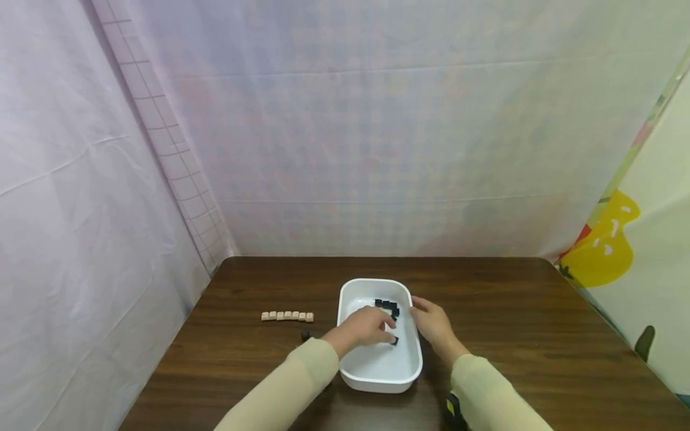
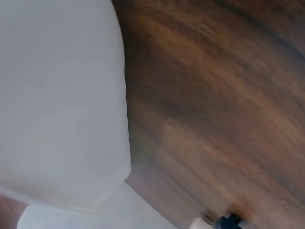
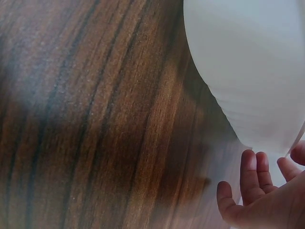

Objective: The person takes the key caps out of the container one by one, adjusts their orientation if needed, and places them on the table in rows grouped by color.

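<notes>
A white rectangular tray (image 1: 380,383) stands on the table in the head view. Inside it, small black keycaps (image 1: 386,304) lie in a curved line toward the far right. My left hand (image 1: 362,327) reaches in over the tray's left rim, thumb and index finger spread apart. One black keycap (image 1: 395,341) is at the thumb tip; the index fingertip is near another. Whether any cap is pinched by hidden fingers does not show. Against the tray's right outer wall rests my right hand (image 1: 435,326), its fingers (image 3: 249,174) fairly straight beside the white wall in the right wrist view.
Left of the tray, a row of beige keycaps (image 1: 287,315) lies on the brown wooden table (image 1: 496,311). A black keycap (image 1: 305,336) sits near the left sleeve (image 1: 293,383). White curtains (image 1: 372,149) hang behind the table.
</notes>
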Demonstrator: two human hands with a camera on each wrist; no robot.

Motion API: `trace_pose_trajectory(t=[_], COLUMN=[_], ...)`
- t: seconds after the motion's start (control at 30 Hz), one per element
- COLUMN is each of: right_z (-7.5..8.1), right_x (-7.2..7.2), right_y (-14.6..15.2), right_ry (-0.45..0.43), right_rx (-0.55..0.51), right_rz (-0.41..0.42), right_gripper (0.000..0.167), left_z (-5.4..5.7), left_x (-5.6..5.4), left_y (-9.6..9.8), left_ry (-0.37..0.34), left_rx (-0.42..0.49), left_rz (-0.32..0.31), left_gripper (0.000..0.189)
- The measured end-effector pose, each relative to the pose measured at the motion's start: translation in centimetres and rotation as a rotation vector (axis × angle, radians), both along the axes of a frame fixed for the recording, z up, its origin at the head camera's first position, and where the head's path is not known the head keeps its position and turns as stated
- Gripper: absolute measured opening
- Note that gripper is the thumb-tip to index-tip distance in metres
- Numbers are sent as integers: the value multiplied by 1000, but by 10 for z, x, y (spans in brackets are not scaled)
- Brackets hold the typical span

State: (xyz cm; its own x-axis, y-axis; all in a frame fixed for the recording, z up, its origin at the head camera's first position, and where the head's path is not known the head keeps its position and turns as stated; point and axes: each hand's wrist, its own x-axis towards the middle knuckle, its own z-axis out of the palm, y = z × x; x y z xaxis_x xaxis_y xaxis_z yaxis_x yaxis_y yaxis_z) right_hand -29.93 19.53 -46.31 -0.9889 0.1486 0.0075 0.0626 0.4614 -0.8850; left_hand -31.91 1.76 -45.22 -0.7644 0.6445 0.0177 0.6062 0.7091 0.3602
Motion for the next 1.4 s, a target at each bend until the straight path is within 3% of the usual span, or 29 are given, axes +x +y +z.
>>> trace_pose_trajectory(t=[0.17, 0.27, 0.43, 0.67, 0.93, 1.1, 1.27, 1.4], right_z=[-1, -1, -1, 0, -2, 0, 2, 2], right_x=[0, -1, -1, -1, -3, -3, -2, -2], right_y=[-1, -1, -1, -1, 1, 0, -1, -2], right_ry=[6, -3, 9, 14, -18, -47, -53, -62], right_rx=[-3, -7, -4, -7, -6, -10, -23, -29], right_rz=[-4, -5, -5, 0, -7, -12, -16, -16], right_gripper=[42, 43, 42, 42, 44, 45, 45, 45], left_z=[-6, -10, -12, -1, 7, 13, 15, 16], left_x=[4, 4, 1, -3, 0, 0, -3, -4], left_y=[8, 9, 6, 0, -11, -24, -33, -39], left_ry=[14, 9, -38, -112, -182, -188, -185, -194], left_rx=[-106, -101, 73, 348, 466, 569, 589, 606], left_rz=[10, 18, 44, 91, 142, 190, 232, 244], left_gripper=[31, 22, 19, 19, 11, 13, 19, 11])
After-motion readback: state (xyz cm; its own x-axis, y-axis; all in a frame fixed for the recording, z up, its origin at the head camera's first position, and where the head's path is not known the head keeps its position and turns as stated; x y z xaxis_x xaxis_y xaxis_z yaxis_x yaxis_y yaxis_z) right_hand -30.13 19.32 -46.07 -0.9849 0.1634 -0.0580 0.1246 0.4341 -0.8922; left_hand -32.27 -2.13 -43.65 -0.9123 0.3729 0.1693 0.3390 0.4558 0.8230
